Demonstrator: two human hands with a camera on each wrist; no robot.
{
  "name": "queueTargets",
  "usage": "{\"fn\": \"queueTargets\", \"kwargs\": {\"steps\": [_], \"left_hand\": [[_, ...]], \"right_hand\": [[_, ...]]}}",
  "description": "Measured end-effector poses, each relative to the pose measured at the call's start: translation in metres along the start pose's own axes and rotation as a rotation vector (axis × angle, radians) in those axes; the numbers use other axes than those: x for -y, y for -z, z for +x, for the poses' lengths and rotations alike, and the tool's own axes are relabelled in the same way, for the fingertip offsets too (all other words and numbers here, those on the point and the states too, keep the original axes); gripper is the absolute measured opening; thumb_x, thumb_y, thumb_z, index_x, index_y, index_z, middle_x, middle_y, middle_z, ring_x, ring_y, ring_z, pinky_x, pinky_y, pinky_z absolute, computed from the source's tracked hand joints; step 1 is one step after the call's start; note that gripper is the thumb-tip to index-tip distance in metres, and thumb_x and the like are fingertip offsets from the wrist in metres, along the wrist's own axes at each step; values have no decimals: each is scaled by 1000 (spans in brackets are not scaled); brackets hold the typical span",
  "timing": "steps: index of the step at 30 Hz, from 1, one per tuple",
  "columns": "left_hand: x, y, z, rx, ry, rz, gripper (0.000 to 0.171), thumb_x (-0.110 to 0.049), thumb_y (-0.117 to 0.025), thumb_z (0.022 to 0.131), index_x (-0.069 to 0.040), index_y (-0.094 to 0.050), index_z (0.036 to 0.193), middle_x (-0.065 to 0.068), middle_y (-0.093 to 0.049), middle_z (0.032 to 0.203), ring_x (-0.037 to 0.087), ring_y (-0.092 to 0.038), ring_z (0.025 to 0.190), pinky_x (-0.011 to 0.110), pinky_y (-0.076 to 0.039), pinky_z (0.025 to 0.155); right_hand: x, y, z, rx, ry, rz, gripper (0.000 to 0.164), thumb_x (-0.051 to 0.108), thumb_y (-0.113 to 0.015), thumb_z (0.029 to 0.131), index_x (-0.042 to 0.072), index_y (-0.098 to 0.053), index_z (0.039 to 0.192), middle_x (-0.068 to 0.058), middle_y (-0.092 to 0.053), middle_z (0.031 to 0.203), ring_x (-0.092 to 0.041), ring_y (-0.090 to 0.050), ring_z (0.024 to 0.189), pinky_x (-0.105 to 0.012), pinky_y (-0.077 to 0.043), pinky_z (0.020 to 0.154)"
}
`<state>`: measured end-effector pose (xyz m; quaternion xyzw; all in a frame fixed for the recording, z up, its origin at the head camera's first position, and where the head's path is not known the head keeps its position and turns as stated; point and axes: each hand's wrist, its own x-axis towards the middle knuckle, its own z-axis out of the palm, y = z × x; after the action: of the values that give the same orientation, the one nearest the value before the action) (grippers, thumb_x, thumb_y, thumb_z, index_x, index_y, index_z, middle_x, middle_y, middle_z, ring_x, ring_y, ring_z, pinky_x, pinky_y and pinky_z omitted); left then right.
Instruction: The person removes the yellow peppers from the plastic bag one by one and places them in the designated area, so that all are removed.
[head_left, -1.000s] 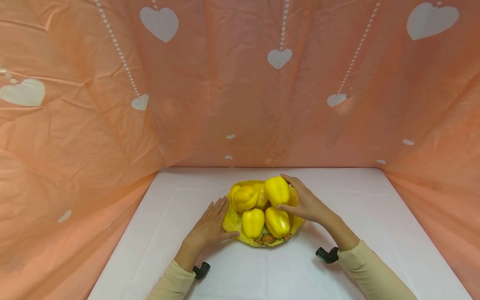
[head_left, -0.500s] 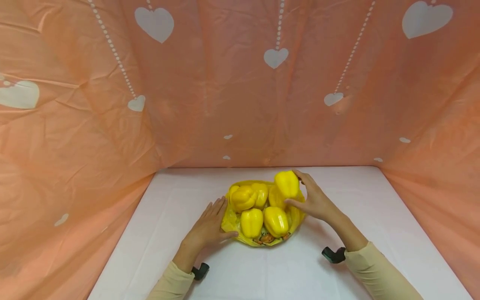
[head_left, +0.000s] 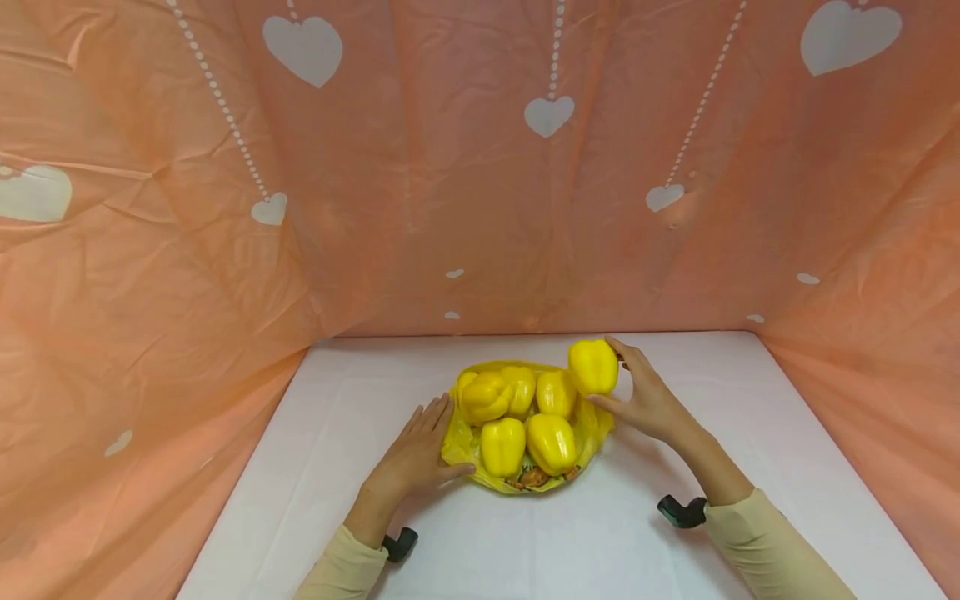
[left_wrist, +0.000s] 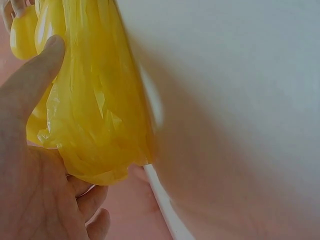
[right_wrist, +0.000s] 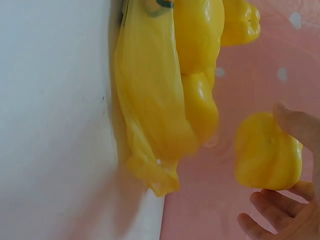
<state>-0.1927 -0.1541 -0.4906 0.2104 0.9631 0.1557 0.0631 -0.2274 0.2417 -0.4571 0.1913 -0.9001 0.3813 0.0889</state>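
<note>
I see bright, even light with soft shadows on the white tabletop (head_left: 675, 400). My head view bows outward toward its edges around that tabletop; both wrist views sit too close, soft and slightly blurred.

In the right wrist view, the right hand (right_wrist: 292, 200) sits at about four o'clock, its thumb and curled fingers (right_wrist: 260, 207) holding a yellow bell pepper (right_wrist: 265, 152) clear of the rest. A crumpled yellow plastic bag (right_wrist: 145, 115) runs from twelve o'clock toward the centre, lying on the white table (right_wrist: 50, 120) at nine o'clock. More yellow peppers (right_wrist: 200, 60) rest on the bag toward one o'clock, against a pink backdrop (right_wrist: 295, 65) with white spots.
</note>
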Motion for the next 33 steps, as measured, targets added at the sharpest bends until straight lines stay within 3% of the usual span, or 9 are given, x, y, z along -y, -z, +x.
{"fn": "queueTargets", "kwargs": {"steps": [8, 16, 23, 33], "left_hand": [[2, -3, -2, 0, 8, -9, 112, -60, -78, 93, 5, -24, 168, 20, -19, 178, 34, -17, 165, 50, -10, 136], [1, -2, -2, 4, -6, -12, 112, -60, -77, 94, 5, -23, 168, 20, -18, 178, 34, -17, 165, 49, -10, 137], [1, -1, 0, -6, -18, -10, 112, -56, -79, 94, 7, -24, 167, 21, -20, 177, 35, -20, 164, 51, -13, 136], [1, 0, 0, 2, -6, 1, 111, -58, -77, 95, 4, -22, 168, 18, -17, 178, 33, -17, 165, 49, -11, 137]], "right_hand": [[-6, 4, -5, -23, -17, -21, 98, 24, -89, 92, -2, -29, 165, -29, -42, 157, -49, -48, 139, -71, -41, 118], [-18, 7, -5, -48, -12, -20, 97, 16, -89, 90, -7, -29, 163, -34, -42, 156, -53, -49, 138, -70, -42, 117], [-26, 12, -5, -21, -94, -18, 98, 20, -86, 94, -4, -25, 166, -36, -35, 160, -58, -47, 137, -73, -41, 116], [-42, 11, -3, -22, -117, 25, 100, 16, -87, 92, -10, -22, 164, -37, -34, 158, -54, -41, 143, -71, -38, 119]]}}
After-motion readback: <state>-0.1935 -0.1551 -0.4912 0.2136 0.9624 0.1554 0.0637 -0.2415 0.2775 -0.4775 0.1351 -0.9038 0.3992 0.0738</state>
